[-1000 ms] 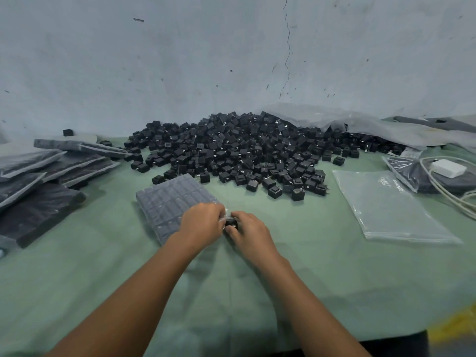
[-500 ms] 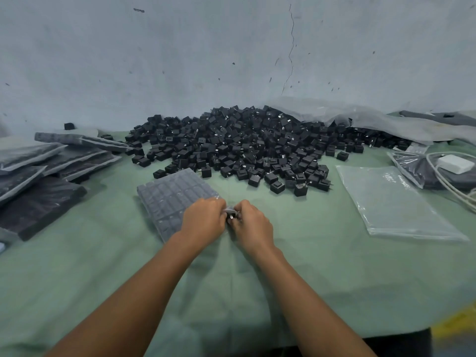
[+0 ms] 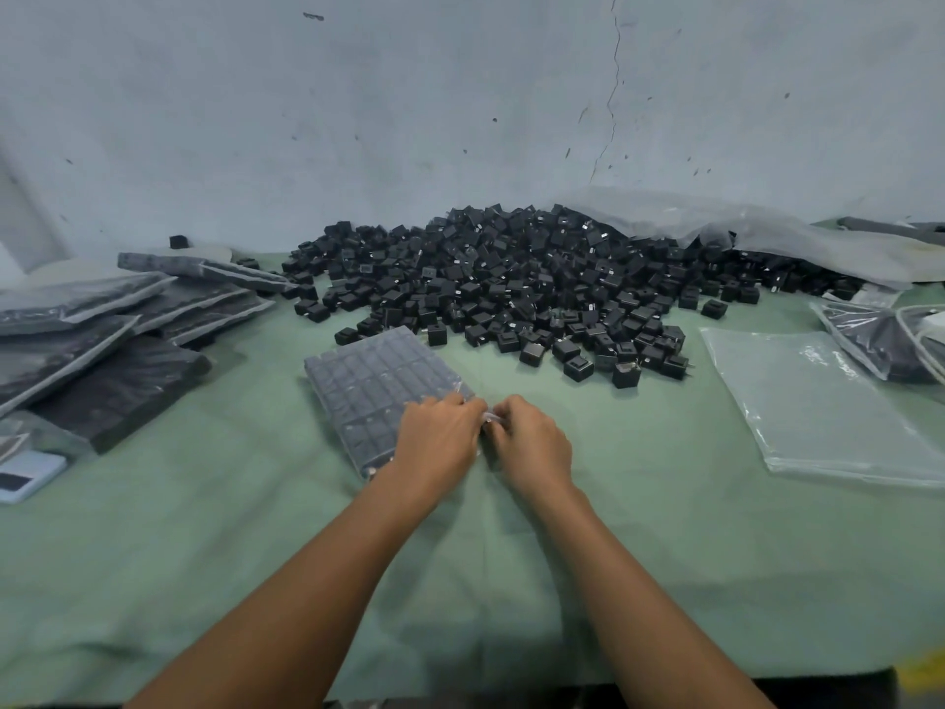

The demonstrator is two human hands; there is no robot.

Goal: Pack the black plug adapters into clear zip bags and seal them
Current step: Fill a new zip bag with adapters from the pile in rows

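Filled zip bag [image 3: 376,383] is lying flat on the counter [image 3: 665,555], centre, just in front of the loose heap. Black adapters are showing through the clear film in tidy rows; the count is not readable.

Both hands are meeting at the bag's near right corner. Left hand [image 3: 440,442] is lying over that corner, fingers curled down, its grip pinching the bag's edge. Right hand [image 3: 532,445] is sitting just beside it, knuckles up, its grip pinching the strip of clear film sticking out between the 2 hands. Fingertips are mostly hidden under the knuckles, so whether the zip is closed cannot be told.

Behind the bag, the pile of black plug adapters [image 3: 511,289] is spreading wide across the back of the counter, its nearest strays lying just beside the bag's far edge. A crumpled plastic sheet [image 3: 767,237] is draping over the pile's right rear.

To the right, well apart from the hands, a stack of empty clear bags [image 3: 818,401] is lying flat. Beyond it, a dark bag [image 3: 879,340] is lying at the frame edge under a white cable [image 3: 928,350].

To the left, packed bags [image 3: 102,319] are overlapping in a loose stack.
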